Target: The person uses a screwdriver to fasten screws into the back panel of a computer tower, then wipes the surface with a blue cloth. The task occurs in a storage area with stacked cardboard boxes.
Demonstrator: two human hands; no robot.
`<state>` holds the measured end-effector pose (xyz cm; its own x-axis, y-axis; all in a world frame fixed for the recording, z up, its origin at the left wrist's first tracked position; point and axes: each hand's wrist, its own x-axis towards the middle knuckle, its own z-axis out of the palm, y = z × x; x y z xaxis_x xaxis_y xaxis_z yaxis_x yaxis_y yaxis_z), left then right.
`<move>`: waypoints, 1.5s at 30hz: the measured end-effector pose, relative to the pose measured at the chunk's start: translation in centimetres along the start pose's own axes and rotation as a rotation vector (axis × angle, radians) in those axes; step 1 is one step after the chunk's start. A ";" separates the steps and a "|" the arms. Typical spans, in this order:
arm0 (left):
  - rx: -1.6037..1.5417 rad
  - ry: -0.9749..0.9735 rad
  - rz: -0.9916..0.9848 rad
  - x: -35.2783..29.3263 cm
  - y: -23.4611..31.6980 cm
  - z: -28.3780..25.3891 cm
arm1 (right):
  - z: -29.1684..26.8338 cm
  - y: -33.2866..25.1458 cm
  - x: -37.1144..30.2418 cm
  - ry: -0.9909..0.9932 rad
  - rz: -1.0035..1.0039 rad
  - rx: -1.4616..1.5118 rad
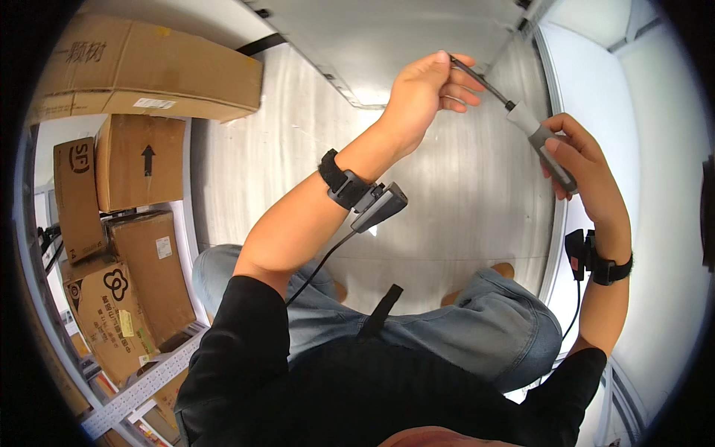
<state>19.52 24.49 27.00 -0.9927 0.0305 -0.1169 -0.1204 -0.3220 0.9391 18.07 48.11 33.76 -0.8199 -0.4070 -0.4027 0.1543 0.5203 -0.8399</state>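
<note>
A screwdriver (524, 119) with a grey handle and a thin dark shaft slants across the upper right, above the floor. My right hand (587, 155) wraps round its handle, fingers closed. At the other end of the shaft, my left hand (421, 88) pinches near the tip between thumb and forefinger, with the other fingers loosely curled. The exact end of the tip is partly covered by that pinch. Each wrist wears a black strap with a small cabled device, the left device (381, 207) and the right device (576, 252).
Cardboard boxes (149, 279) fill a metal shelf (141, 395) on the left, with a long carton (175, 71) higher up. A grey panel (372, 37) stands at the far side. A bright white panel (625, 149) runs along the right. Pale wood-look floor (253, 171) lies below.
</note>
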 end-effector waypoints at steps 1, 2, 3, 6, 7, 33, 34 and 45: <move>-0.037 0.027 -0.012 -0.3 1.4 -1.5 | 1.4 -1.9 0.1 -0.032 0.014 0.009; -0.061 0.035 -0.003 -0.4 2.3 -3.2 | 2.8 -3.7 0.4 -0.062 0.027 0.019; -0.082 0.026 0.014 -0.7 3.3 -4.9 | 4.3 -5.5 0.5 -0.085 0.034 0.019; -0.162 0.047 0.041 -1.1 7.2 -10.0 | 9.0 -11.0 1.6 -0.173 0.061 0.110; -0.192 0.044 0.043 -1.0 8.7 -11.4 | 10.3 -12.9 1.8 -0.181 0.076 0.131; -0.212 -0.161 0.062 0.7 17.5 -19.9 | 27.5 -19.2 4.1 0.065 -0.119 0.894; -0.208 -0.161 0.061 0.7 17.5 -19.9 | 27.5 -19.1 4.1 0.066 -0.115 0.900; -0.191 -0.145 -0.007 1.3 17.6 -19.3 | 25.9 -20.4 3.9 -0.017 -0.115 1.083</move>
<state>16.28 0.62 37.14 -0.9844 0.1645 -0.0626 -0.1371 -0.4940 0.8586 26.04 16.46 39.86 -0.8544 -0.4252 -0.2989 0.4875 -0.4564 -0.7443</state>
